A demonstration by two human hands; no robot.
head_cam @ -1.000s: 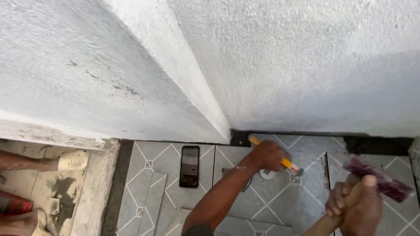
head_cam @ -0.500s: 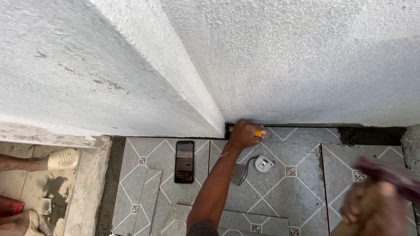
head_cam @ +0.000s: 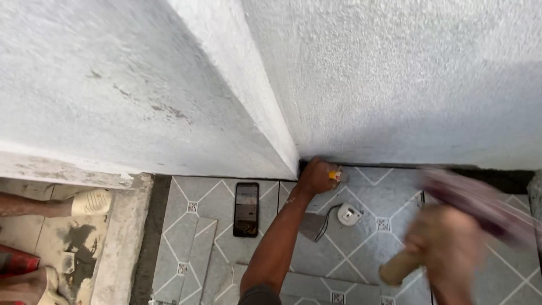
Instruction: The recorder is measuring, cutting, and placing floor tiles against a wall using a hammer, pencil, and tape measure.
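You are looking down at a grey patterned tile floor where it meets a rough white plastered wall, with a projecting wall corner running down toward the floor.

Your left hand is reaching forward to the foot of the wall, right at the corner. Its grip is clenching around a tool with a yellow handle, of which only a short yellow end is showing past your fingers; the working tip is hidden against the dark gap along the wall base.

Your right hand is blurring heavily at the lower right. It is closing around a pale wooden handle, and a dark reddish hammer head is smearing above it (its exact shape is too blurred to make out).

On the tiles near your left forearm, a black phone is lying flat, screen up. Just right of the forearm a small white round object is lying with a dark cord trailing from it; what it is cannot be told. Loose cut tile pieces are lying at the lower left of the floor.

At the far left, beyond a raw concrete kerb, another person's foot in a pale sandal is showing, cut off by the frame edge. No containers are visible.
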